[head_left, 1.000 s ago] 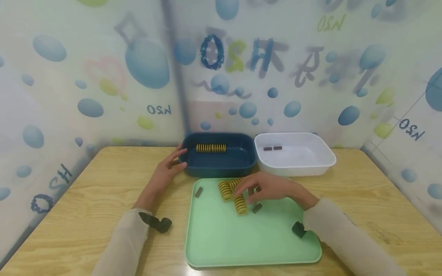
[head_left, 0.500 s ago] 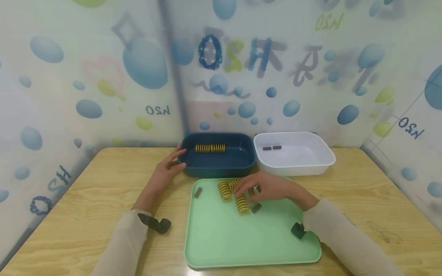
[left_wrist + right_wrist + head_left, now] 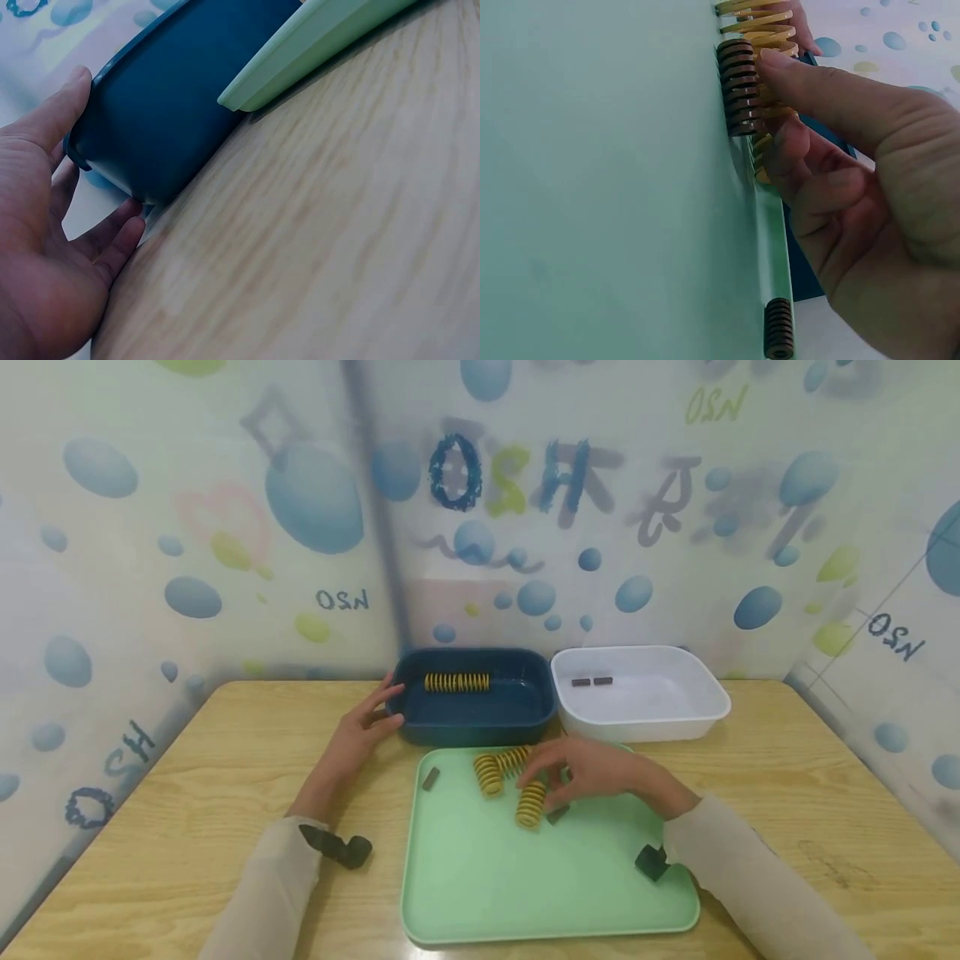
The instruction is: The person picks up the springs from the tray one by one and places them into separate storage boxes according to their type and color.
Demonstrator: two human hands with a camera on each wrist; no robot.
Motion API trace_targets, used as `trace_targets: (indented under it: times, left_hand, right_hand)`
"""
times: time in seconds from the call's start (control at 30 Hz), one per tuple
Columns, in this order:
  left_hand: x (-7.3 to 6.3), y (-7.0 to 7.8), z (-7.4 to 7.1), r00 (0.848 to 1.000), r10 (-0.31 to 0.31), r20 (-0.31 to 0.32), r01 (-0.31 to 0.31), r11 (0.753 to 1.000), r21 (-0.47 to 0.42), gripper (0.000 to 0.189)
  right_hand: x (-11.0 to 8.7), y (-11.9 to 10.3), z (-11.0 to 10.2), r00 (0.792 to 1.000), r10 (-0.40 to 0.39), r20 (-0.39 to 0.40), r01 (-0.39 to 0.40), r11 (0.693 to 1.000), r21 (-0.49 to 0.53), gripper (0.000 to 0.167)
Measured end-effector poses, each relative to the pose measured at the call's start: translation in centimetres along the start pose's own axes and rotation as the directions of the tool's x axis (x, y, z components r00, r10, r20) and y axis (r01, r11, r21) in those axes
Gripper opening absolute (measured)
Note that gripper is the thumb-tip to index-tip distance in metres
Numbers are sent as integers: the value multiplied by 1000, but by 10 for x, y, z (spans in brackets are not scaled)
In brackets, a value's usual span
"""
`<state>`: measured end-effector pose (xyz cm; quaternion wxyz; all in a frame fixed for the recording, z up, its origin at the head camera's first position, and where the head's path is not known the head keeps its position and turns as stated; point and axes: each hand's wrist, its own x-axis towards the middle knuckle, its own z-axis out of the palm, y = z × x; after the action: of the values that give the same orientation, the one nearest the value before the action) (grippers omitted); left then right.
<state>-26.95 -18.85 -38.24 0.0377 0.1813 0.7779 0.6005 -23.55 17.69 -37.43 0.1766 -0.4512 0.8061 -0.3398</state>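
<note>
My right hand (image 3: 592,767) pinches a yellow coil spring (image 3: 531,806) by its upper end over the green tray (image 3: 540,885). Two more yellow springs lie behind it: one on the left (image 3: 488,775), another (image 3: 512,760) partly behind my fingers. In the right wrist view, a brown spring (image 3: 739,86) is close to the thumb, in front of the yellow coils. A second brown spring (image 3: 778,328) lies along the tray edge. My left hand (image 3: 360,733) rests with spread fingers against the left end of the dark blue box (image 3: 472,735), touching its rim and outer wall.
Inside the blue box, yellow springs (image 3: 457,682) lie in a row. Right of it stands a white box (image 3: 645,731) with two small brown springs (image 3: 592,682). Another brown spring (image 3: 431,778) lies at the tray's upper left. A printed wall sheet (image 3: 480,593) closes off the back.
The nearest yellow spring has turned and shifted slightly right with my right hand, apart from the spring behind it. My left hand stays at the blue box.
</note>
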Motion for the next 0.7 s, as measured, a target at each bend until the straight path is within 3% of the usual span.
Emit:
trace_targets:
  times: [0.33, 0.7]
  left_hand:
    - [-3, 2, 0, 1000, -2, -7, 2, 1000, -6, 54]
    - [-1, 1, 0, 1000, 4, -5, -4, 1000, -10, 54]
  right_hand:
    - [1, -4, 3, 997, 77, -9, -78, 997, -22, 32]
    - [-2, 0, 10, 994, 94, -60, -95, 995, -12, 33]
